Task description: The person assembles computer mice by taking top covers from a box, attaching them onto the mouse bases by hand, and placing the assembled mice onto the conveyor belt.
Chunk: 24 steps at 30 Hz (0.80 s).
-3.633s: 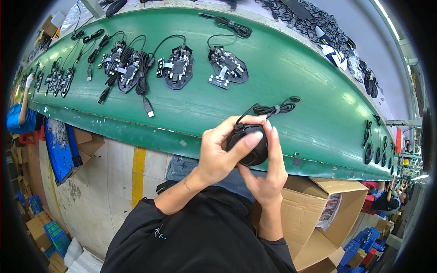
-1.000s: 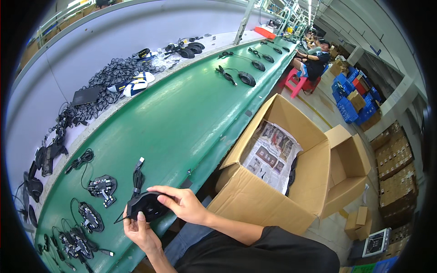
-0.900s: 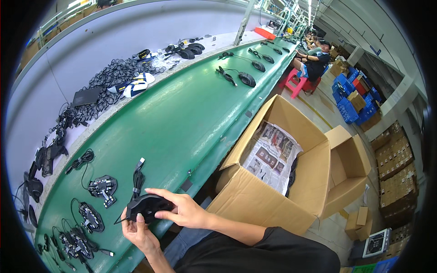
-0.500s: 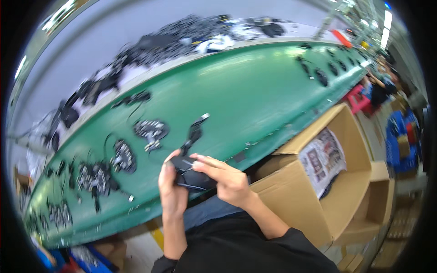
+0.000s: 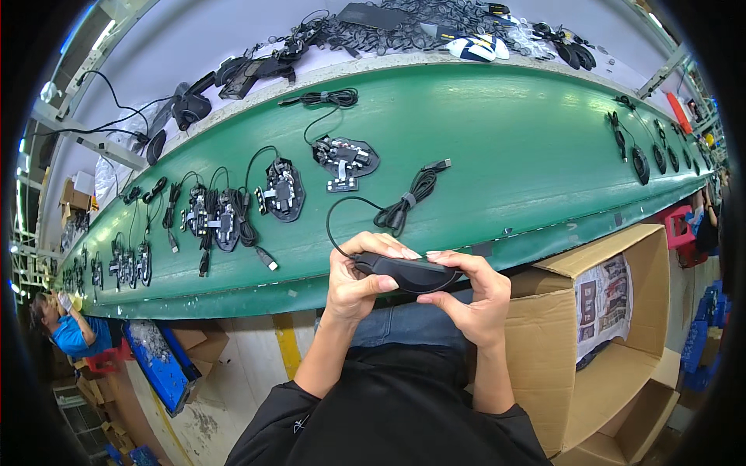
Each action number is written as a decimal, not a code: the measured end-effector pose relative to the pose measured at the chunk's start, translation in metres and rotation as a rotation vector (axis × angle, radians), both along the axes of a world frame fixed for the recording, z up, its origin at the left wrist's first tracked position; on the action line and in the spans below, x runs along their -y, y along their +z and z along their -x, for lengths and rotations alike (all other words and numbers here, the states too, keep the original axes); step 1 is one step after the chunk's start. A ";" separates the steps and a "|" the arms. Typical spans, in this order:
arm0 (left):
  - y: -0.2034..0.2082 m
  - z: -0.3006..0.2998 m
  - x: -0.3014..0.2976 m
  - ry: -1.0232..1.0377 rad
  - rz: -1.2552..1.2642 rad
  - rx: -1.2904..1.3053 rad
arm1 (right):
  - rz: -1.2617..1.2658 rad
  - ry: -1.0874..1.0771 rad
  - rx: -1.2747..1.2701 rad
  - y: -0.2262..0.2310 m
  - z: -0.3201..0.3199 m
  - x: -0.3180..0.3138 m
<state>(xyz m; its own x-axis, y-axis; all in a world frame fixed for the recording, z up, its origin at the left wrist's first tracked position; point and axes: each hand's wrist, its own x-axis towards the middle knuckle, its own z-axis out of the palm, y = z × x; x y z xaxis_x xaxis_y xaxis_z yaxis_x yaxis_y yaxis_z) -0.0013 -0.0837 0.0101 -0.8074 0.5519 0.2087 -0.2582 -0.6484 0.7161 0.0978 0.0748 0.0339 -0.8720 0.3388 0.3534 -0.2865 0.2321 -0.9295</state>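
Observation:
Between my two hands I hold a black computer mouse point(image 5: 406, 272), just over the near edge of the green belt. My left hand point(image 5: 354, 283) grips its left end, thumb in front and fingers on top. At the other end, my right hand point(image 5: 475, 297) pinches it between thumb and fingers. A thin cable runs from the mouse to its tied bundle point(image 5: 412, 200), which lies on the belt with the plug pointing right. Left of it lies an opened mouse base point(image 5: 345, 159) with bare circuit parts, and another opened base point(image 5: 281, 190) is close by.
The green conveyor belt point(image 5: 497, 132) crosses in front of me. Several more opened bases lie at left; finished-looking mice point(image 5: 640, 165) sit far right. Small black parts point(image 5: 420, 29) are heaped on the shelf behind. An open cardboard box point(image 5: 544, 342) stands at my right, a blue bin point(image 5: 159, 365) at left.
The view has swung, and the belt items now appear further right and sharper. Both hands have shifted on the mouse, which is now held level, with the right hand at its right end.

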 end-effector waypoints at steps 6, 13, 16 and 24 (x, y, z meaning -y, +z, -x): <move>0.001 0.000 0.000 0.012 0.023 -0.068 | -0.201 0.072 0.021 0.011 0.004 -0.003; -0.002 -0.004 -0.002 -0.102 -0.077 0.283 | -0.389 -0.002 0.101 0.039 0.002 0.021; -0.006 -0.008 -0.013 -0.060 -0.033 0.305 | -0.244 0.001 0.216 0.043 0.003 0.026; -0.018 -0.007 0.023 -0.113 0.207 0.119 | 0.217 -0.822 -0.044 0.049 0.070 -0.137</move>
